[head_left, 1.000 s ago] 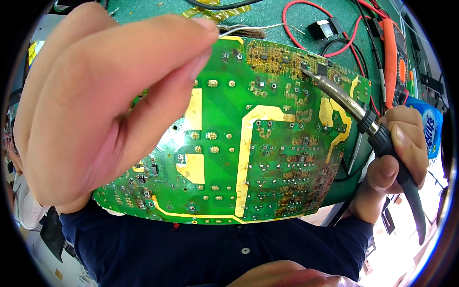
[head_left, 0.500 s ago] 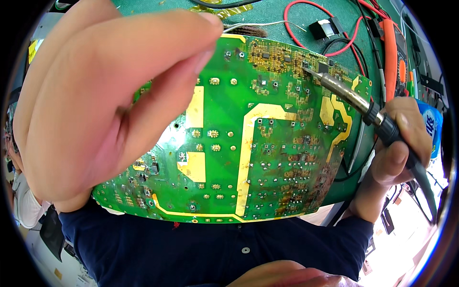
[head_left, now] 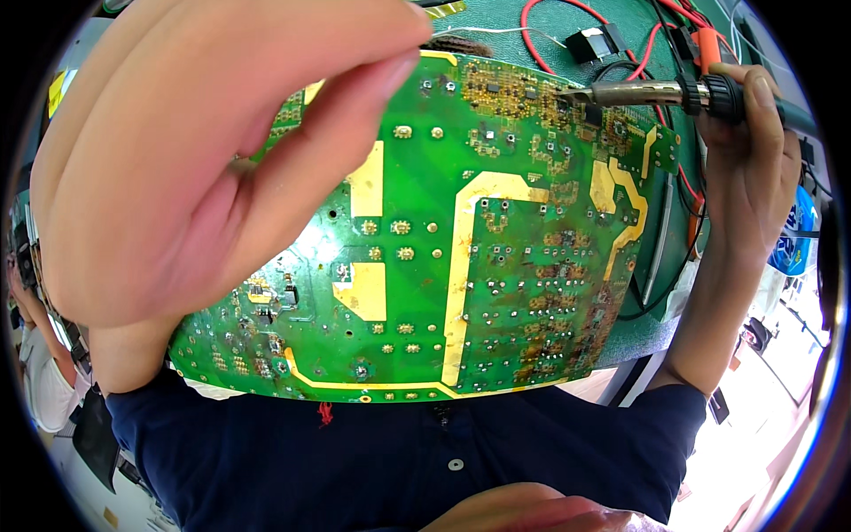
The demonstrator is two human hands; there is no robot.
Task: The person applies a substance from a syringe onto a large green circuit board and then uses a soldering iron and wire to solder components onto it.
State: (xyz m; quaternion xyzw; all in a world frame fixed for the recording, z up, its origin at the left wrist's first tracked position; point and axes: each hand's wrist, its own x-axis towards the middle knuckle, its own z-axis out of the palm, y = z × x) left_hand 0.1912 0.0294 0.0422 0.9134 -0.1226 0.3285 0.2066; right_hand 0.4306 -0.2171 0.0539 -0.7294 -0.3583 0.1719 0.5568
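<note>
My left hand [head_left: 204,160] fills the upper left, fingers bent into a pinch over the large green circuit board [head_left: 417,177]. A thin pale wire [head_left: 496,32] runs right from behind its fingertips; whether they grip it is hidden. My right hand [head_left: 749,151] is closed round the dark handle of a soldering iron [head_left: 647,91], held almost level at the upper right, its tip on or just over the crowded small components along the board's top edge. The board has broad gold copper areas and brownish stains.
Beyond the board lie a green mat [head_left: 496,19], red and black leads [head_left: 532,44], a small black block [head_left: 587,44], an orange meter [head_left: 707,49], a metal rod [head_left: 654,248] and a blue package [head_left: 793,253]. Another person [head_left: 49,372] is at the far left edge.
My right hand has risen toward the back, swinging the iron from a steep slant to nearly level, its tip slightly higher. The board and my left hand have shifted slightly upward in view.
</note>
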